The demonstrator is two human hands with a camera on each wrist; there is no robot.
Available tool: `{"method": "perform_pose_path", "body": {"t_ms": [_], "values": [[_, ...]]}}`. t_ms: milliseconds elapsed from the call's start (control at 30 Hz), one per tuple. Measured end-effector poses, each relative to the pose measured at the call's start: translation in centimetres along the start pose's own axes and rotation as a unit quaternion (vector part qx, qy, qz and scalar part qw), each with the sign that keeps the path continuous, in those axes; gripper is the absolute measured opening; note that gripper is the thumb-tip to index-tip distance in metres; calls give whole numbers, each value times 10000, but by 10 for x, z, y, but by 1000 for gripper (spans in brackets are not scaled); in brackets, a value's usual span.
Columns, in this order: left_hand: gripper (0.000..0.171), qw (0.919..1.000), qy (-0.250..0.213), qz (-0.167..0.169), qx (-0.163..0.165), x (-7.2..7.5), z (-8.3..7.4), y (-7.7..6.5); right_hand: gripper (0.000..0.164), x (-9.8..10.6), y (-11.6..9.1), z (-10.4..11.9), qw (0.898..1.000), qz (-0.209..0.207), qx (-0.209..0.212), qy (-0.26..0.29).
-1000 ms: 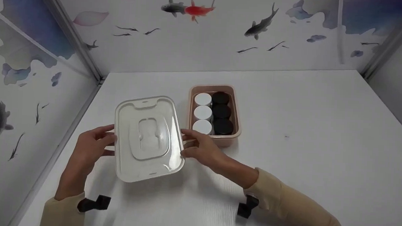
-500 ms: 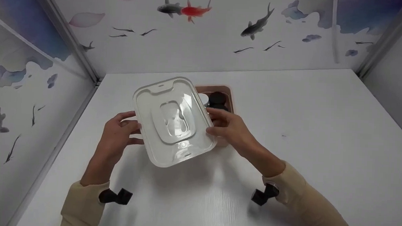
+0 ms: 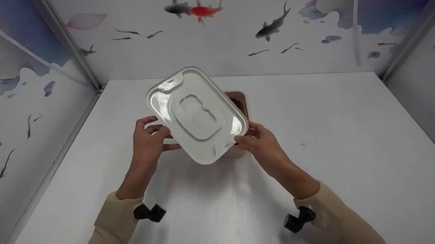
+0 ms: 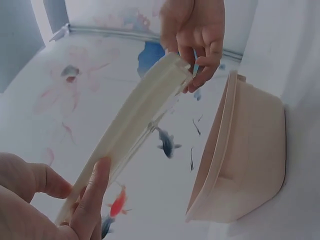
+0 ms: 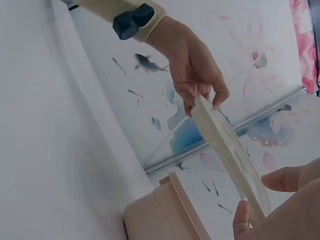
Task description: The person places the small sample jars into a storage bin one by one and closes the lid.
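Observation:
A pale, translucent plastic lid (image 3: pixel 197 117) with a rounded rim is held up and tilted between both hands. My left hand (image 3: pixel 146 142) pinches its left edge, thumb on the near face and fingers behind. At the lower right corner, my right hand (image 3: pixel 267 148) pinches the lid in the same way. Behind the lid stands a pink plastic box (image 3: pixel 243 97), mostly hidden by it in the head view. The left wrist view shows the box (image 4: pixel 252 155) apart from the lid, below its rim. The jars inside are almost wholly covered; a dark bit shows.
The box stands on a white table (image 3: pixel 330 141). Walls printed with fish (image 3: pixel 273 25) enclose the table at the back and both sides. Black wrist cameras (image 3: pixel 150 212) jut from both sleeves.
Both hands have carried the lid rightward and away from me, in front of the box. The lid has turned anticlockwise, and the jars have gone from sight behind it.

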State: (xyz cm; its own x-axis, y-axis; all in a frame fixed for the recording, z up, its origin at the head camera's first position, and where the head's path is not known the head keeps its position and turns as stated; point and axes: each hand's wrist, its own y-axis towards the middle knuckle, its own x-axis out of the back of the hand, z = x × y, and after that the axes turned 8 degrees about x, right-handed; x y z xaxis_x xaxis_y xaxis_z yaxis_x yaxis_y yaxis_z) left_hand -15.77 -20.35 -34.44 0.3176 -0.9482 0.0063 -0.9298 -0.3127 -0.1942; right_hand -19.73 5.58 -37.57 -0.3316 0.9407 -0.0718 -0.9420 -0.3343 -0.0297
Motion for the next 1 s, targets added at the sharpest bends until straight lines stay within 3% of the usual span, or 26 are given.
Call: {"method": "perform_pose_path", "body": {"t_ms": [133, 267, 400, 533, 667, 767, 867, 933, 1000], "values": [[45, 9988, -437, -47, -236, -17, 3, -4, 73, -4, -6, -1, 9961, 316, -316, 763], [42, 9957, -788, -25, -484, -33, 7, -9, 66, -9, -10, -3, 9875, 765, -274, 1350], [42, 9933, -943, 147, -651, -46, 12, -12, 56, -10, -10, -6, 9908, 661, -12, 1179], [41, 9933, -912, 383, -592, -51, 15, -10, 52, -3, -10, -9, 9965, 308, 151, 762], [37, 9940, -748, 702, -378, -46, 12, -4, 54, 10, -8, -10, 9982, 143, 283, 506], [34, 9899, -786, 1183, -49, -35, 5, 5, 57, 22, -5, -10, 9983, 116, 466, 330], [42, 9754, -935, 1940, 480, -23, -1, 17, 59, 35, -2, -11, 9971, 94, 747, 101], [53, 9560, -1058, 2600, 850, -16, -2, 25, 60, 44, 1, -12, 9951, 111, 981, -65], [65, 9297, -1172, 3269, 1228, -13, -1, 31, 60, 51, 4, -13, 9922, 133, 1221, -232]]}}
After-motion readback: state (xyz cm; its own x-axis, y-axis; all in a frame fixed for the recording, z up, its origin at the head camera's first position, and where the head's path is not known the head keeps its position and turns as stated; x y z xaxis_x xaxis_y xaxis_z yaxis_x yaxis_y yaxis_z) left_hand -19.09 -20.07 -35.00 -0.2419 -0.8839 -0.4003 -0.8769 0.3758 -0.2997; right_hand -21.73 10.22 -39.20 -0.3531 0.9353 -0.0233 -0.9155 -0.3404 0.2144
